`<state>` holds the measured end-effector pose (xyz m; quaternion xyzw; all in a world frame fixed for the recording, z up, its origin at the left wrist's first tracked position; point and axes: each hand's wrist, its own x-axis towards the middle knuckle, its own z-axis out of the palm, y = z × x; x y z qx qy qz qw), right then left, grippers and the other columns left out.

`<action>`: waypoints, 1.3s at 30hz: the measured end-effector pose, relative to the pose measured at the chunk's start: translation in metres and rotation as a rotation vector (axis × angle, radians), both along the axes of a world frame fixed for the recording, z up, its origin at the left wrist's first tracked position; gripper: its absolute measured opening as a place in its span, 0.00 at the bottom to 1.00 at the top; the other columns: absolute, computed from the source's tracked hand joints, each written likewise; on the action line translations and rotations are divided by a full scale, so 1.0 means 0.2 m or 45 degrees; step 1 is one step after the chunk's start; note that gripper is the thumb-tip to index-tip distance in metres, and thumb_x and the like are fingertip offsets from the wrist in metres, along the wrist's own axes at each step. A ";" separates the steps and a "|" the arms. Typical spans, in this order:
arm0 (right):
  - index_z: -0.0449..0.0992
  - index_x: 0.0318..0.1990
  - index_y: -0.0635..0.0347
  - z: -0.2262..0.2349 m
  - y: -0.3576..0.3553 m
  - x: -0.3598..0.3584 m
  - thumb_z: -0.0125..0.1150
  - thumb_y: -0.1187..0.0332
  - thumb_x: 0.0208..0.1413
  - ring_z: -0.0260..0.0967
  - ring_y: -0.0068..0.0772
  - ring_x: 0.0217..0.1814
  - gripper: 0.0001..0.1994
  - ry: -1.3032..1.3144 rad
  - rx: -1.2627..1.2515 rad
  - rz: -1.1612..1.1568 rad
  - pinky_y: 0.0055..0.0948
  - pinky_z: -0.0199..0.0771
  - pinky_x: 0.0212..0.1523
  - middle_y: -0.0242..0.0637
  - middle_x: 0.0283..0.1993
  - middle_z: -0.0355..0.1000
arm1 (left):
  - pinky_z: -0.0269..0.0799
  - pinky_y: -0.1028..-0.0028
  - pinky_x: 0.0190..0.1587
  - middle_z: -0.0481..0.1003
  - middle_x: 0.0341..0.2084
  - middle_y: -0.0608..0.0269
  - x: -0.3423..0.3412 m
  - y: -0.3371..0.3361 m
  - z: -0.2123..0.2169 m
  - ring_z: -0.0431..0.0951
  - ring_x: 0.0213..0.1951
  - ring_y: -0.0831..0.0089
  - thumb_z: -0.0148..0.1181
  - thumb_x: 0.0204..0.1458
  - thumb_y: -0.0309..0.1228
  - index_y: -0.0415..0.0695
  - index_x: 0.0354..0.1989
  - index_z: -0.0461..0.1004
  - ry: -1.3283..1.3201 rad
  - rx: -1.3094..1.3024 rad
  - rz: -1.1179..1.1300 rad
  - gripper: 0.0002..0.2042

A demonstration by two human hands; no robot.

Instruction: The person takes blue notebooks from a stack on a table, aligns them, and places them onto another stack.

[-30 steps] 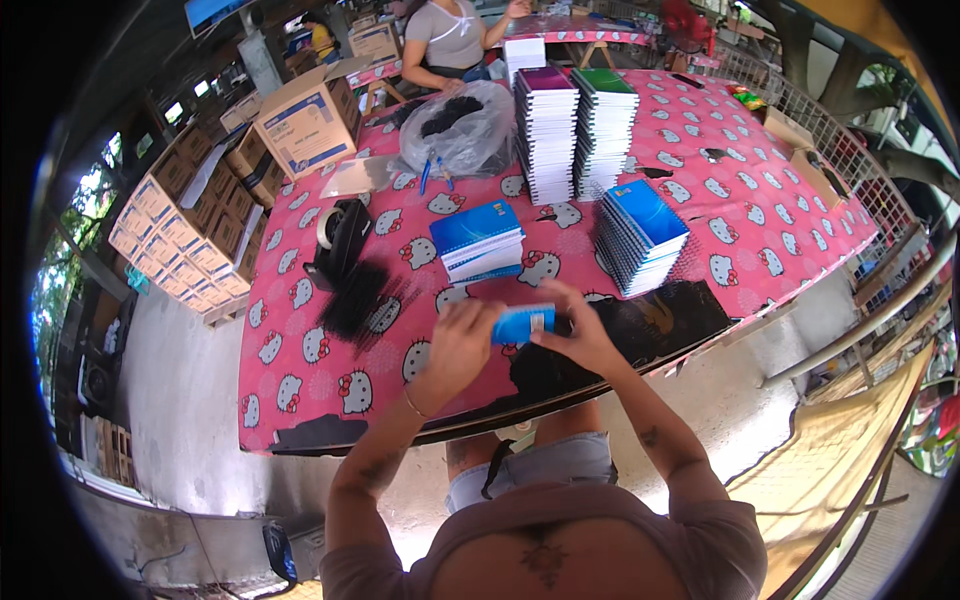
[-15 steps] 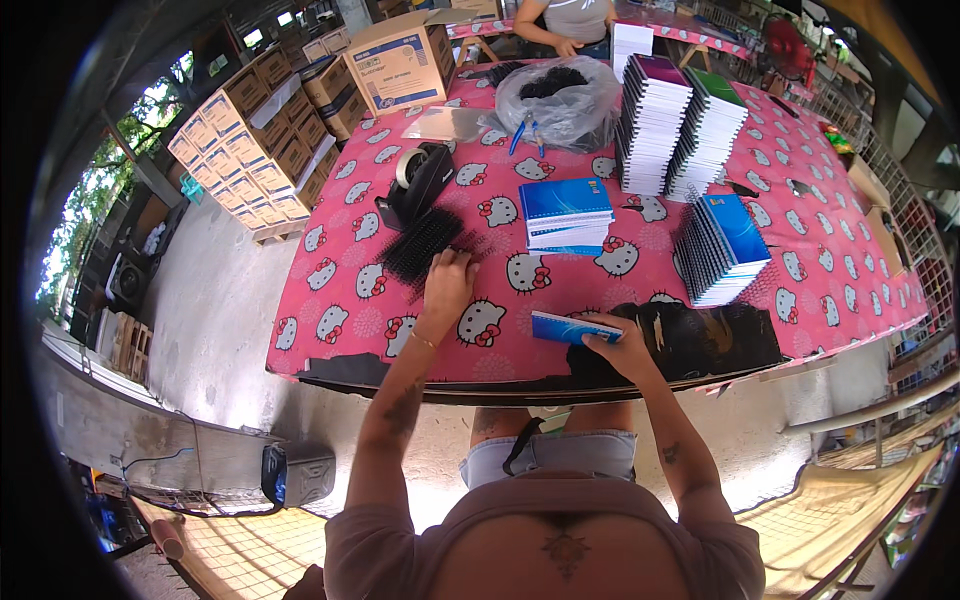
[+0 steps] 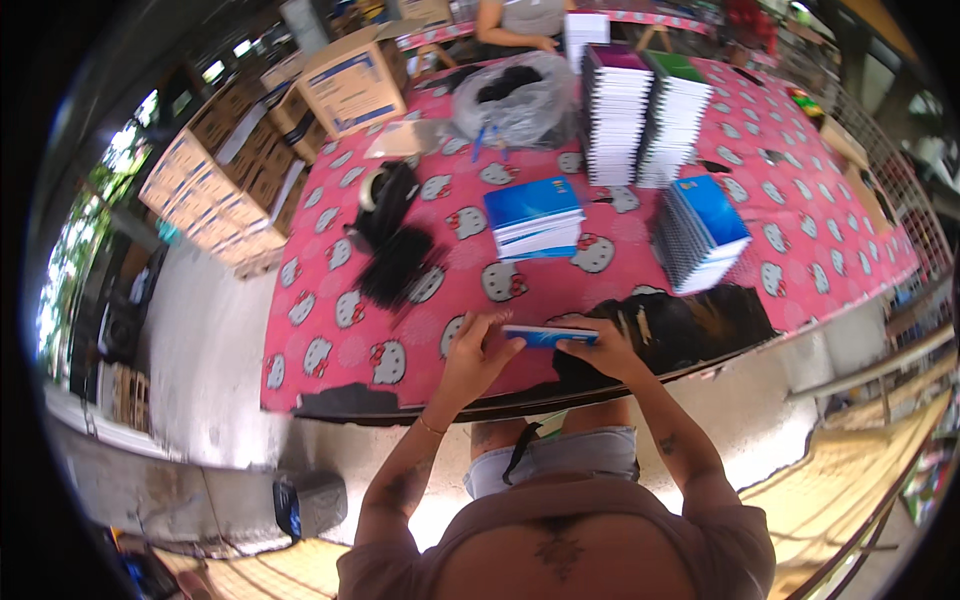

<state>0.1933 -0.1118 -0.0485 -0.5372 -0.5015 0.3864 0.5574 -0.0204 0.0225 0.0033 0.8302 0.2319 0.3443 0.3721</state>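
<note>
A thin blue-covered notebook [image 3: 545, 337] is held on edge above the near side of the table, with my right hand [image 3: 608, 350] closed around its right end. My left hand [image 3: 478, 355] is at the notebook's left end, thumb and fingers bent together. Whatever lies between its fingertips is too small and blurred to make out. To the left, a pile of black spiral binding coils [image 3: 400, 268] lies beside a black tape dispenser [image 3: 385, 200]. Beyond my hands rests a stack of blue-covered notebooks [image 3: 535, 218]. Coil-bound blue notebooks [image 3: 703, 235] are stacked to its right.
Tall stacks of purple-covered [image 3: 612, 115] and green-covered notebooks [image 3: 678, 115] stand farther back. A clear plastic bag [image 3: 515, 105] holds black coils, with blue-handled pliers [image 3: 490, 143] before it. Cartons [image 3: 350, 85] stand at the left. Across the table is another person [image 3: 520, 25].
My left hand has left the coil pile and come right and nearer, to the notebook's left end. My right hand still grips the notebook. The whole view has shifted slightly.
</note>
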 end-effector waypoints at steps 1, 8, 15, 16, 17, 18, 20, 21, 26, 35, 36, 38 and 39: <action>0.78 0.54 0.62 0.06 -0.02 -0.02 0.68 0.70 0.55 0.74 0.31 0.50 0.18 -0.105 0.106 -0.136 0.29 0.71 0.52 0.40 0.47 0.78 | 0.59 0.75 0.25 0.69 0.21 0.64 0.00 0.00 -0.03 0.64 0.23 0.79 0.69 0.51 0.26 0.40 0.42 0.77 0.009 0.083 -0.022 0.11; 0.73 0.50 0.65 0.49 -0.36 0.48 0.62 0.70 0.59 0.66 0.47 0.48 0.13 -1.076 0.476 -1.817 0.42 0.66 0.51 0.48 0.46 0.70 | 0.63 0.72 0.25 0.74 0.24 0.58 -0.01 0.03 -0.03 0.69 0.21 0.74 0.69 0.50 0.25 0.39 0.39 0.77 0.148 -0.009 -0.114 0.10; 0.81 0.49 0.64 0.44 -0.46 0.88 0.62 0.68 0.59 0.77 0.28 0.32 0.13 -0.764 0.121 -1.636 0.28 0.76 0.37 0.44 0.33 0.80 | 0.62 0.72 0.24 0.70 0.19 0.60 0.01 0.01 0.03 0.66 0.20 0.74 0.70 0.49 0.26 0.39 0.37 0.78 0.123 0.016 -0.132 0.09; 0.81 0.50 0.64 0.43 -0.47 0.87 0.62 0.69 0.60 0.77 0.26 0.34 0.13 -0.782 0.105 -1.634 0.28 0.76 0.38 0.43 0.36 0.81 | 0.62 0.72 0.24 0.70 0.19 0.60 0.00 0.01 0.03 0.66 0.20 0.74 0.70 0.49 0.26 0.39 0.37 0.78 0.128 0.011 -0.124 0.09; 0.80 0.51 0.64 0.43 -0.47 0.88 0.62 0.70 0.60 0.77 0.25 0.36 0.13 -0.801 0.089 -1.632 0.28 0.77 0.40 0.42 0.38 0.81 | 0.61 0.72 0.24 0.70 0.19 0.60 0.00 0.01 0.03 0.66 0.20 0.74 0.70 0.49 0.26 0.39 0.37 0.77 0.133 0.006 -0.116 0.09; 0.80 0.49 0.64 0.44 -0.47 0.88 0.62 0.72 0.58 0.77 0.25 0.36 0.12 -0.820 0.110 -1.637 0.28 0.77 0.39 0.41 0.38 0.81 | 0.61 0.72 0.24 0.70 0.19 0.60 0.00 0.01 0.02 0.66 0.20 0.74 0.70 0.49 0.26 0.39 0.37 0.77 0.123 0.020 -0.120 0.09; 0.81 0.46 0.65 0.44 -0.46 0.87 0.63 0.76 0.55 0.77 0.26 0.35 0.11 -0.847 0.147 -1.650 0.27 0.76 0.39 0.40 0.37 0.81 | 0.61 0.72 0.24 0.70 0.20 0.60 -0.01 0.03 0.01 0.66 0.20 0.74 0.70 0.49 0.26 0.39 0.37 0.77 0.114 0.052 -0.130 0.10; 0.81 0.44 0.64 0.44 -0.45 0.87 0.63 0.78 0.53 0.76 0.28 0.33 0.10 -0.854 0.183 -1.654 0.28 0.75 0.38 0.40 0.35 0.79 | 0.61 0.72 0.24 0.69 0.20 0.60 -0.01 0.03 0.01 0.66 0.21 0.74 0.70 0.49 0.26 0.39 0.37 0.77 0.112 0.061 -0.132 0.10; 0.81 0.38 0.61 0.43 -0.44 0.88 0.63 0.82 0.45 0.72 0.33 0.31 0.11 -0.972 0.292 -1.690 0.31 0.72 0.36 0.40 0.32 0.75 | 0.61 0.72 0.24 0.70 0.21 0.59 -0.01 0.02 0.04 0.66 0.21 0.74 0.69 0.49 0.25 0.38 0.37 0.77 0.151 0.049 -0.150 0.09; 0.80 0.40 0.61 0.51 -0.42 0.81 0.65 0.80 0.44 0.73 0.44 0.44 0.13 -1.159 0.404 -1.713 0.36 0.71 0.48 0.45 0.42 0.74 | 0.62 0.73 0.24 0.72 0.23 0.60 0.00 0.03 0.05 0.68 0.21 0.74 0.69 0.50 0.25 0.39 0.39 0.78 0.113 0.077 -0.182 0.10; 0.80 0.41 0.61 0.51 -0.43 0.77 0.65 0.79 0.44 0.72 0.44 0.46 0.14 -1.123 0.458 -1.666 0.38 0.70 0.50 0.45 0.43 0.74 | 0.62 0.73 0.25 0.73 0.23 0.60 0.00 0.03 0.05 0.68 0.21 0.74 0.69 0.50 0.25 0.39 0.39 0.78 0.123 0.072 -0.183 0.10; 0.79 0.44 0.61 0.63 -0.39 0.54 0.67 0.78 0.44 0.71 0.46 0.51 0.16 -1.053 0.572 -1.555 0.40 0.69 0.55 0.46 0.46 0.73 | 0.63 0.73 0.25 0.73 0.23 0.59 -0.01 0.03 0.05 0.68 0.21 0.74 0.69 0.49 0.25 0.39 0.39 0.78 0.136 0.062 -0.172 0.10; 0.76 0.48 0.61 0.59 -0.36 0.45 0.69 0.76 0.45 0.70 0.42 0.55 0.19 -0.892 0.621 -1.276 0.40 0.68 0.58 0.43 0.48 0.74 | 0.63 0.73 0.25 0.73 0.24 0.59 -0.01 0.04 0.04 0.68 0.21 0.73 0.69 0.49 0.24 0.39 0.39 0.78 0.140 0.051 -0.171 0.10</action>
